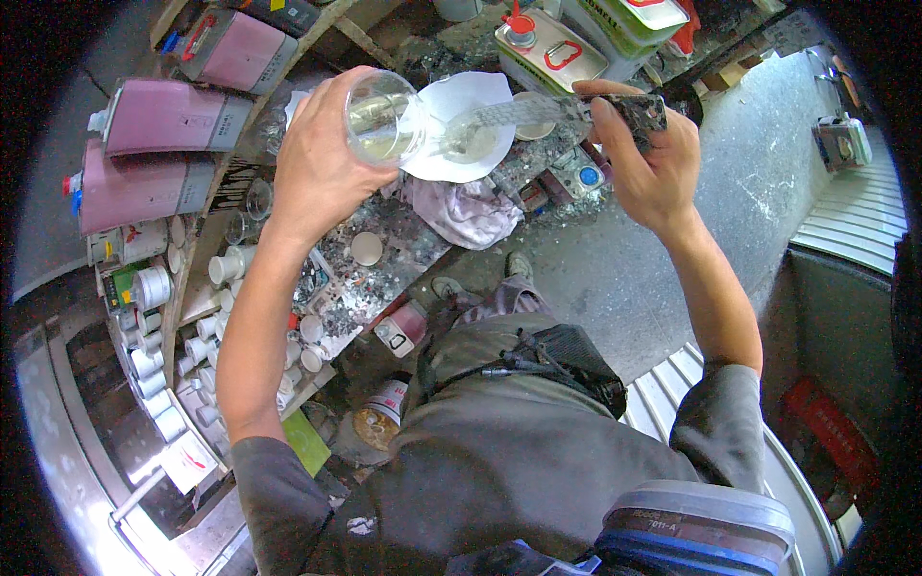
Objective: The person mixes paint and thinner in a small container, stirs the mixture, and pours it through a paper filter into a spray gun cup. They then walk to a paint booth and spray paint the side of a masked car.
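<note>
Paint-spattered workbench (pixel 384 254) fills the middle, and everything hangs off it. Left of it, pink-sided cans (pixel 168 115) lie stacked on a shelf. At the bench's far edge sits a white paper funnel (pixel 471 106), with a crumpled rag (pixel 466 213) just below it. Above the bench, the left hand (pixel 317 158) is wrapped tight around a clear glass jar (pixel 382 115), tipped on its side. The right hand (pixel 645 158) pinches a spattered stirring stick (pixel 523 113), its tip reaching toward the jar's mouth.

A paint workshop; spattered bench (pixel 384 252), solvent cans (pixel 163 117), stacked cups (pixel 144 360).
</note>
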Motion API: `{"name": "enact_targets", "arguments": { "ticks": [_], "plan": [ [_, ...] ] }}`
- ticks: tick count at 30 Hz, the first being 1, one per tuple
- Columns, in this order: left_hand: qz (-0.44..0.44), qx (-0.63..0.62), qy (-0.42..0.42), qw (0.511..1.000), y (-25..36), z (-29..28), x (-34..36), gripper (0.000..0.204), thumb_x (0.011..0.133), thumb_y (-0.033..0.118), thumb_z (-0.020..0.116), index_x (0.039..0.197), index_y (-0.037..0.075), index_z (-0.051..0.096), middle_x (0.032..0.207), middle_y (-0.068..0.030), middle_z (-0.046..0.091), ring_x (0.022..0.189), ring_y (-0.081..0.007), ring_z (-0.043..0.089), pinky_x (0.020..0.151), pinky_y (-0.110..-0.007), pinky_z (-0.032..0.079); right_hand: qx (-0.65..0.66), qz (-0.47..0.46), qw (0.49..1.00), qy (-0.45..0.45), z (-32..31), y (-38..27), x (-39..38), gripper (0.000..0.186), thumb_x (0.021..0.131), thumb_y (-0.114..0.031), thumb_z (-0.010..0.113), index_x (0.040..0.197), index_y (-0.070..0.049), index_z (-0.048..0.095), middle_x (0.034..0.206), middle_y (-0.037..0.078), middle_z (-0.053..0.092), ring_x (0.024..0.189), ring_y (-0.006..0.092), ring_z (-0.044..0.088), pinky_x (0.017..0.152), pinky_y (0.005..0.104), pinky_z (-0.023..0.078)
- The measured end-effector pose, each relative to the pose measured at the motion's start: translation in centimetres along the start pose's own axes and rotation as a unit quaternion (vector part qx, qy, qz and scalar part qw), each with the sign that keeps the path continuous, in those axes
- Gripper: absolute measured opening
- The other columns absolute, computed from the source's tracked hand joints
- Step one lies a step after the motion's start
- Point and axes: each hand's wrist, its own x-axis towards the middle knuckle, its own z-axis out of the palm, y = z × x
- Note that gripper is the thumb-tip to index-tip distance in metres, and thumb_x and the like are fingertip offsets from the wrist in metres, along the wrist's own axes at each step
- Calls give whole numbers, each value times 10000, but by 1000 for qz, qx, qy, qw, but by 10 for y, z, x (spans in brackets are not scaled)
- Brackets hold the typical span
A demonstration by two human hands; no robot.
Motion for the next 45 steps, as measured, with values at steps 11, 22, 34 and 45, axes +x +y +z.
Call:
{"name": "enact_targets", "arguments": {
  "ticks": [11, 22, 34, 45],
  "plan": [
    [32, 49, -2, 998, 1, 3, 5, 760, 607, 122, 834, 1322, 106, 576, 1216, -114, 641, 1139, -363, 583, 1007, -442, 475, 29, 34, 999, 22, 1, 0, -13, 215, 1014, -143, 621, 1119, -9, 753, 679, -18, 622, 617, 39, 541, 567, 216, 425],
    [52, 92, 3, 994, 4, 5, 5, 752, 611, 142, 846, 1314, 119, 582, 1216, -114, 645, 1151, -362, 592, 1012, -452, 480, 43, 69, 996, 45, -1, -4, -20, 178, 990, -131, 645, 1079, -27, 759, 687, 31, 678, 640, 86, 633, 606, 255, 495],
    [83, 169, -5, 982, 8, 4, 7, 777, 617, 143, 856, 1339, 88, 576, 1240, -99, 624, 1153, -319, 580, 984, -451, 464, 72, 68, 992, 72, 1, -1, -29, 229, 1034, -144, 609, 1139, 12, 740, 738, -9, 638, 665, 42, 548, 600, 202, 420],
    [160, 220, 23, 962, 18, 4, 11, 666, 670, 56, 787, 1288, 38, 542, 1188, -123, 644, 1139, -320, 587, 1001, -452, 446, 236, 157, 945, 163, 20, 9, -42, 214, 1030, -154, 623, 1122, -3, 745, 761, -8, 670, 672, 54, 568, 611, 210, 447]
  ]
}}
